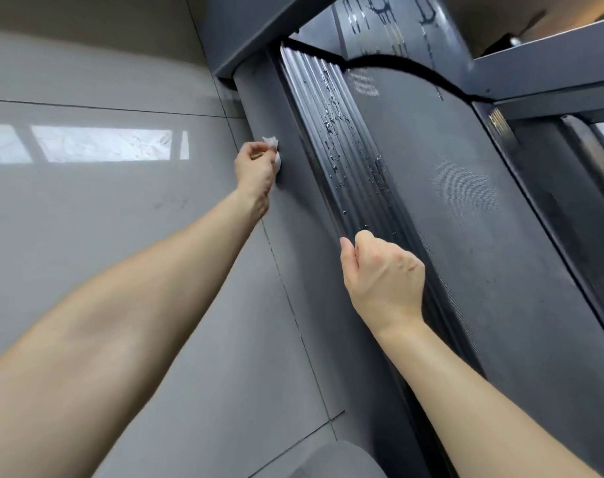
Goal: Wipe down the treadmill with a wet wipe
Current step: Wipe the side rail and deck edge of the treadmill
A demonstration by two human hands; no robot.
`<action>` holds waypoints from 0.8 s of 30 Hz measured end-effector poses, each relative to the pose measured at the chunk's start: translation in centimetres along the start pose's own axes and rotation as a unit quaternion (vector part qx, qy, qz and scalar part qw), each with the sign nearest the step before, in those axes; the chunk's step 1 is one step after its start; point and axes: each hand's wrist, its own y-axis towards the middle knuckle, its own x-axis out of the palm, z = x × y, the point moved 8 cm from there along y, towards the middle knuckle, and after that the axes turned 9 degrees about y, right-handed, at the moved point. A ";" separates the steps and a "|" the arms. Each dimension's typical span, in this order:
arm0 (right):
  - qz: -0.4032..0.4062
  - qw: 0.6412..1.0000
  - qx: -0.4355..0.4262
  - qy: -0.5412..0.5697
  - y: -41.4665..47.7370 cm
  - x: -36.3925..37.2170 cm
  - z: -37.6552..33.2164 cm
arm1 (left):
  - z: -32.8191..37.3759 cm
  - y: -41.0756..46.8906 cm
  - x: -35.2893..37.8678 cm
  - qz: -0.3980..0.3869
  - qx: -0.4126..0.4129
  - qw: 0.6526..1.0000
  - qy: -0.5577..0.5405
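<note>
A dark grey treadmill runs from the bottom right up to the top middle, with a ribbed side rail (342,139) beaded with water drops and a textured belt (442,208) beside it. My left hand (255,170) presses a crumpled white wet wipe (272,146) against the treadmill's outer side panel (293,188), far up the frame. My right hand (380,274) rests on the rail lower down, fingers curled over its edge and holding nothing else.
Glossy grey floor tiles (104,236) with a window reflection lie to the left. The treadmill's front housing (245,32) and an upright frame bar (549,67) stand at the top. A rounded grey shape (335,460) shows at the bottom edge.
</note>
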 end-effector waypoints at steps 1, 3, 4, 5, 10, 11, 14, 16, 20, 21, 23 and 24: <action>-0.001 1.000 -0.001 0.004 0.1 0.0 -0.1 | -0.4 -1.4 0.1 0.007 0.009 1.000 -0.003; -0.002 1.000 0.000 0.014 0.2 0.1 -0.1 | -2.1 -5.7 0.5 -0.002 0.022 1.000 -0.016; 0.002 1.000 0.001 0.017 0.2 0.1 -0.1 | -3.3 -8.3 0.7 -0.018 0.026 0.999 -0.020; 0.010 1.000 0.001 0.019 0.1 0.0 0.0 | -4.7 -10.9 0.7 -0.041 0.026 0.999 -0.014; 0.023 0.999 -0.004 0.028 0.1 -0.3 0.0 | -6.3 -16.0 1.1 -0.097 0.056 0.994 0.022; 0.025 0.999 -0.005 0.027 0.0 -0.3 0.0 | -4.9 -14.3 1.4 -0.093 0.078 0.992 0.025; 0.030 0.999 -0.004 0.023 0.1 -0.4 0.0 | 0.7 -7.0 2.1 -0.055 0.123 0.991 0.012; 0.031 0.999 0.005 0.024 0.2 -0.5 0.1 | 3.7 -3.6 1.7 -0.022 0.137 0.989 0.047; 0.045 0.998 0.013 0.031 0.3 -0.8 0.1 | 2.6 -6.9 2.1 -0.052 0.174 0.979 0.091; 0.050 0.998 0.010 0.033 0.3 -0.7 0.1 | 1.3 -9.5 2.4 -0.071 0.192 0.974 0.098; 0.054 0.998 -0.001 0.034 0.2 -0.7 0.1 | -1.2 -15.3 2.3 -0.104 0.230 0.961 0.113; 0.053 0.998 -0.005 0.035 0.2 -0.6 0.1 | -2.2 -17.9 2.1 -0.115 0.244 0.955 0.124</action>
